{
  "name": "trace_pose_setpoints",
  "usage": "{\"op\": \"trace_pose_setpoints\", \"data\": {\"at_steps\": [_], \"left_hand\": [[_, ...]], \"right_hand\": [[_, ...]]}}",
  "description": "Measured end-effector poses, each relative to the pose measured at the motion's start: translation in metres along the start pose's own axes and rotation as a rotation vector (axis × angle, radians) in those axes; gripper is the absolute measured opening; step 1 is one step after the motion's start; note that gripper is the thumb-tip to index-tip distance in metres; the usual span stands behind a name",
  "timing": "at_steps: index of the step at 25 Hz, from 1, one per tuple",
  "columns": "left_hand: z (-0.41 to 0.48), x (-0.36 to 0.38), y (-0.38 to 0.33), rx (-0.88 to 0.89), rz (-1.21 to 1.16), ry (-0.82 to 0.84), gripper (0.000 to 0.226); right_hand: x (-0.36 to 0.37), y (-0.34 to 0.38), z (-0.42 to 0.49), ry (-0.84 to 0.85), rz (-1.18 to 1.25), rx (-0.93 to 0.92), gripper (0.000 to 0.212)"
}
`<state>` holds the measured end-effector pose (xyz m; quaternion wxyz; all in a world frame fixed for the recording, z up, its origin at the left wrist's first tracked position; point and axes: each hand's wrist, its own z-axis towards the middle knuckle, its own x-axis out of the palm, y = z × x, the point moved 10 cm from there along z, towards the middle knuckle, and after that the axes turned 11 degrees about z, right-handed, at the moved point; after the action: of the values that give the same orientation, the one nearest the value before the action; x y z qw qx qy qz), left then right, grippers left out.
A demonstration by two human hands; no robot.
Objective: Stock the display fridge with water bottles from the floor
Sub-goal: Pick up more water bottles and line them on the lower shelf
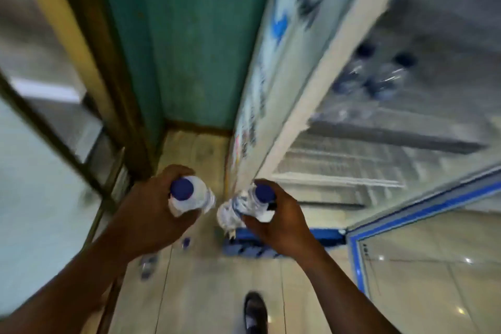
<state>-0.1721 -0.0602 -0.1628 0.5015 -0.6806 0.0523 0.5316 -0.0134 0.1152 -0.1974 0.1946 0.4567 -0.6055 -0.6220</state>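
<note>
left hand (151, 206) wraps one blue-capped water bottle (189, 195); right hand (279, 217) wraps another bottle (249, 203), both above the floor (217, 293). two bottles (376, 73) stand on a shelf inside the open display fridge (311, 106); more lie blurred below.

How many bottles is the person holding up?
2: one bottle in the left hand at, one in the right hand at. More may lie blurred on the floor.

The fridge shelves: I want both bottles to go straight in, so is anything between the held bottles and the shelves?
Nothing visible blocks the way. The left hand and right hand each grip a bottle in front of the fridge, whose door is swung open to the right. Two bottles sit on an upper shelf; the wire shelves below look bare, though blurred.
</note>
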Motion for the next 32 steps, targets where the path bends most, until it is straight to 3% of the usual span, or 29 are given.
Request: {"op": "trace_pose_setpoints", "data": {"at_steps": [5,11,14,18,23,27,32], "left_hand": [[0.024,-0.020,-0.162,0.033,-0.540,0.002,0.058],[0.056,0.035,-0.272,0.039,-0.620,0.048,0.054],[0.073,0.050,-0.291,-0.025,-0.607,-0.013,0.055],[0.087,0.060,-0.308,-0.042,-0.534,-0.055,0.059],[0.094,0.064,-0.313,-0.066,-0.508,-0.050,0.059],[0.098,0.066,-0.308,-0.105,-0.488,-0.076,0.061],[0.099,0.071,-0.309,-0.125,-0.466,-0.070,0.062]], "right_hand": [[-0.192,0.078,-0.053,-0.342,0.367,-0.132,0.045],[-0.343,0.092,-0.040,-0.604,0.425,-0.257,0.033],[-0.373,0.084,0.000,-0.592,0.422,-0.280,0.041],[-0.381,0.064,0.057,-0.448,0.458,-0.228,0.049],[-0.376,0.078,0.098,-0.289,0.082,-0.227,0.056],[-0.368,0.080,0.114,-0.247,-0.008,-0.235,0.058],[-0.354,0.055,0.115,-0.167,0.081,-0.230,0.077]]}}
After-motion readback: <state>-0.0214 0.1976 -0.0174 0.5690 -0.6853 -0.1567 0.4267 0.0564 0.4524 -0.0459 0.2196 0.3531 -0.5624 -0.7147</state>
